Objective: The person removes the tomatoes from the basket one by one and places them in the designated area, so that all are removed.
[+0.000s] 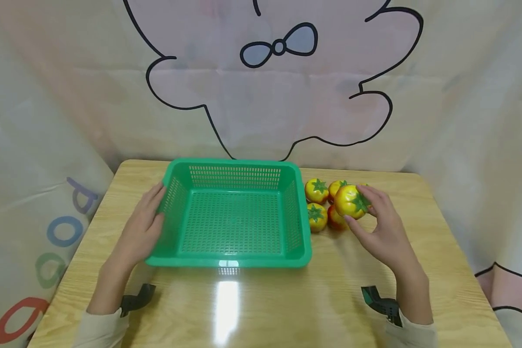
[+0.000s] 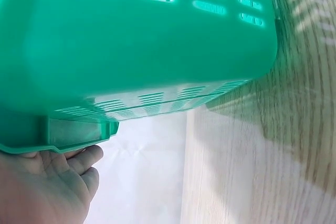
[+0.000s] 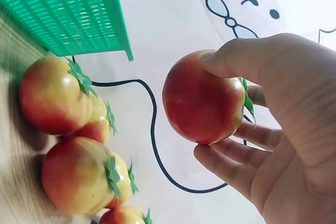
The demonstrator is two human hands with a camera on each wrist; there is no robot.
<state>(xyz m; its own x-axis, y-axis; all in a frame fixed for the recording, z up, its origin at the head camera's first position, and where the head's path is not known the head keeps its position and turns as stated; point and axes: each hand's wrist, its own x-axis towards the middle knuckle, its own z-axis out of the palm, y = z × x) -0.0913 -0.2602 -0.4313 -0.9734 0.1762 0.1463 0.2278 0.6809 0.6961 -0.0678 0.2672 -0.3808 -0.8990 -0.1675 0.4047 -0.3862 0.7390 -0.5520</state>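
Observation:
A green plastic basket (image 1: 232, 261) with perforated walls stands on the table, with nothing inside it. My left hand (image 1: 141, 224) is at its left rim; in the left wrist view, the fingers (image 2: 86, 158) curl just below the rim. My right hand (image 1: 384, 232) holds a red-and-yellow tomato (image 1: 350, 201) with green leaves, pinched between thumb and fingers. That tomato (image 3: 202, 98) is raised above the table, to the right of the basket. Several similar tomatoes (image 1: 316, 191) lie grouped beside the basket's right wall, partly hidden by the held one.
The wooden table (image 1: 278, 309) has a patterned cloth curtain (image 1: 261, 111) behind it and more cloth at both sides. A dark wrist-worn device (image 1: 383, 304) sits on the right forearm, and another (image 1: 137, 299) on the left.

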